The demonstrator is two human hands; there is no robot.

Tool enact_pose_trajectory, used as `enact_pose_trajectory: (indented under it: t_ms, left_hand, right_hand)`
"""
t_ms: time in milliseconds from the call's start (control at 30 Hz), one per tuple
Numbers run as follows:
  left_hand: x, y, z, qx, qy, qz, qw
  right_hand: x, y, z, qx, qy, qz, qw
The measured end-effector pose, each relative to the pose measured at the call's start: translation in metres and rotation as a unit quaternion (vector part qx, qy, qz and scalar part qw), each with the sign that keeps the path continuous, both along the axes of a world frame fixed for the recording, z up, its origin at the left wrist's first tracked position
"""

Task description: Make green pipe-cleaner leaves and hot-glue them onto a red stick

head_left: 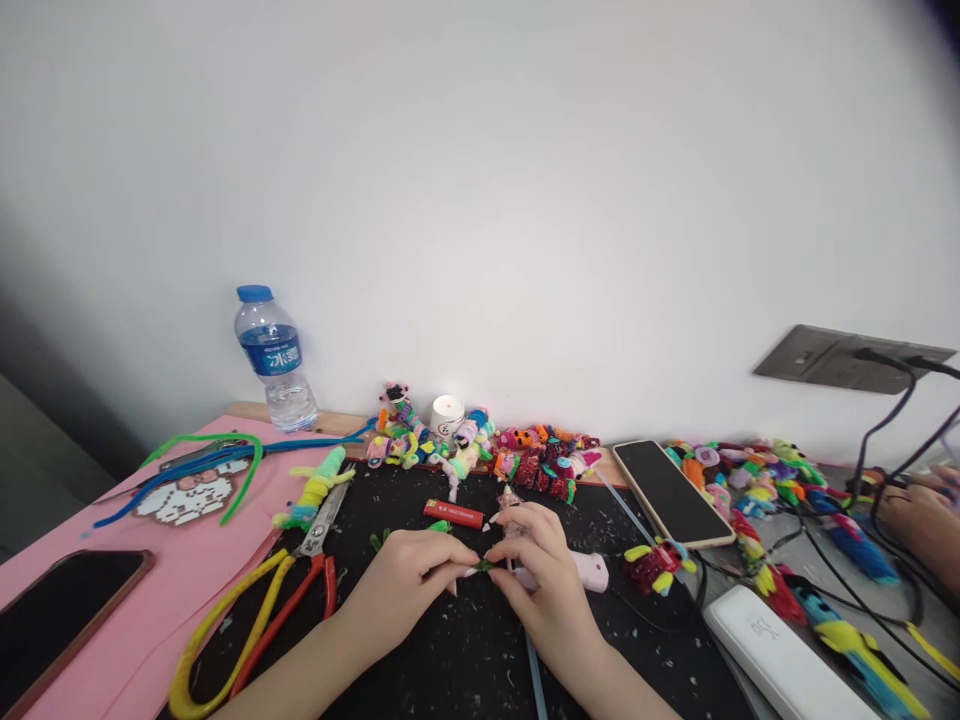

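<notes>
My left hand (pixel 409 585) and my right hand (pixel 544 580) meet over the black mat (pixel 450 660). Both pinch a small green pipe-cleaner piece (pixel 484 566) between their fingertips. My right hand also has a thin pale stick (pixel 508 545) running up between its fingers. A pale pink tool (pixel 592 572) lies just behind my right hand. A red lighter (pixel 454 514) rests beyond my fingers. Scissors with red and yellow handles (pixel 300 575) lie left of my left hand.
A row of colourful pipe-cleaner figures (pixel 517 455) lines the wall, with a small candle (pixel 447 415) and a water bottle (pixel 276 358). Phones (pixel 671 490) (pixel 64 610), a white power bank (pixel 780 655) and cables lie around. Another person's hand (pixel 926 520) is at the right edge.
</notes>
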State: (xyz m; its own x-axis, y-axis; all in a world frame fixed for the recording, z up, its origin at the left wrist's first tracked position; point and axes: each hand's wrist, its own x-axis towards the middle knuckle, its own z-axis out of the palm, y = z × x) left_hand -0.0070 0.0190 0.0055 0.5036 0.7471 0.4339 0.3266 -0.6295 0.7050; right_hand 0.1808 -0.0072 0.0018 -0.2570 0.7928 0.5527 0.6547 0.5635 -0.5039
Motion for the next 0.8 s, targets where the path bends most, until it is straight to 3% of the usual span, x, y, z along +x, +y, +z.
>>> enact_pose_trajectory:
  t_ms: [800]
  left_hand:
    - [-0.0025,0.0027,-0.0034,-0.007,-0.009,-0.006,1.0]
  right_hand:
    - [0.0012,0.0003,0.0,-0.03,0.009,0.01,0.999]
